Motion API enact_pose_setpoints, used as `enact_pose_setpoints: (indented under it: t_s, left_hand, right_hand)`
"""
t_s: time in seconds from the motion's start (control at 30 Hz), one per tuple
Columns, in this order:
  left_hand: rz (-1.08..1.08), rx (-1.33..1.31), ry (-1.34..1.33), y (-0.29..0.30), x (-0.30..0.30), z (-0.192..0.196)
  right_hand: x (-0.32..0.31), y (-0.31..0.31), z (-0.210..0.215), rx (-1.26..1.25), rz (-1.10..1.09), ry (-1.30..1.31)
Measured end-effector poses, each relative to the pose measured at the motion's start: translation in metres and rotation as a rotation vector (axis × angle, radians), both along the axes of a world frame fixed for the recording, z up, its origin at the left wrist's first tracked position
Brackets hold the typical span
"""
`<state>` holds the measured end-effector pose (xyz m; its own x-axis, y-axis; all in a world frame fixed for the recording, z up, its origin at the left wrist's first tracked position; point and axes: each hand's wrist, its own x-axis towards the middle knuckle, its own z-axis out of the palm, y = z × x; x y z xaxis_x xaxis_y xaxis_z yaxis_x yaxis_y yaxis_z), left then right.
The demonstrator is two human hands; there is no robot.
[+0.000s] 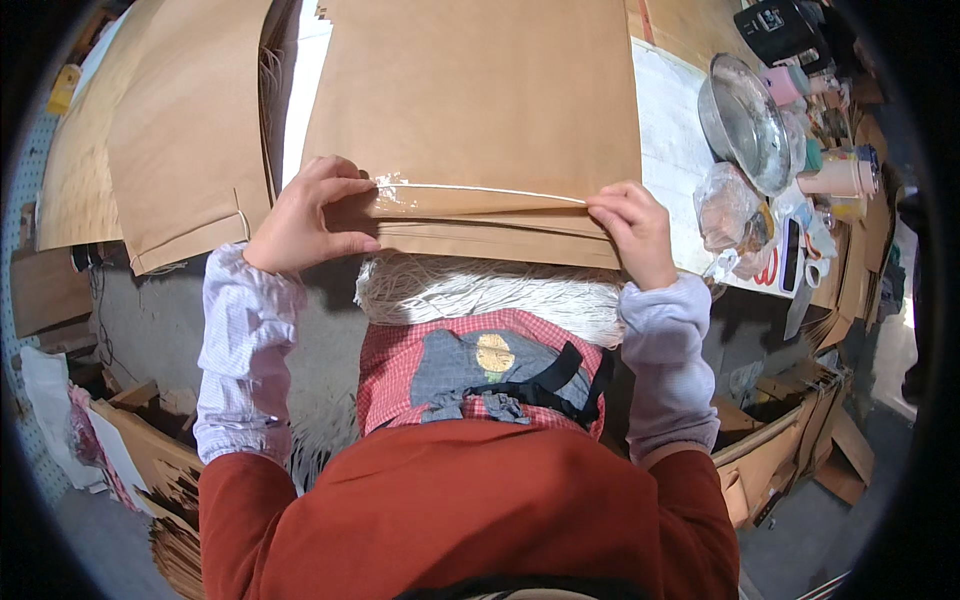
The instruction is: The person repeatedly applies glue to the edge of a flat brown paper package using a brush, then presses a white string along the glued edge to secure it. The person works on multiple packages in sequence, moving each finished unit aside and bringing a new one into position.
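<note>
A stack of large brown paper sheets (480, 110) lies on the table before me, its near edges layered. A thin white cord (480, 189) stretches across the top sheet near its front edge, with a shiny wet patch (396, 197) by its left end. The fingertips of my left hand (305, 218) touch that end, while its thumb is spread apart at the paper's front edge. My right hand (636, 225) pinches the cord's right end between thumb and fingers. Below the paper edge, a thick bundle of white cords (490, 298) lies across my lap.
Another brown paper stack (190, 140) with a cord loop lies left. At right are a metal basin (745, 125), a crumpled plastic bag (730, 210), red-handled scissors (767, 268), a phone (790, 253) and a pink cup (838, 178). Cardboard boxes (770, 450) stand lower right.
</note>
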<state>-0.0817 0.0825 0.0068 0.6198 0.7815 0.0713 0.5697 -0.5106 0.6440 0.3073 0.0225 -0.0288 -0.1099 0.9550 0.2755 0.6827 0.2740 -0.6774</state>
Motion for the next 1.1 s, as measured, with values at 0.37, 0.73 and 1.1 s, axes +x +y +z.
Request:
enact_pose_setpoints:
  t_s: [0.37,0.73,1.1]
  left_hand:
    - [0.557,0.372,0.329,-0.003,0.026,-0.037]
    - [0.372,0.318,0.61,-0.029,0.04,-0.035]
    - [0.485,0.243,0.107,-0.02,0.015,-0.062]
  right_hand:
    - [-0.039,0.004,-0.019,-0.025,-0.532,-0.549]
    - [-0.044,-0.022,-0.026,0.0,-0.37,-0.499]
    - [-0.024,-0.016,-0.03,0.115,-0.588,-0.376]
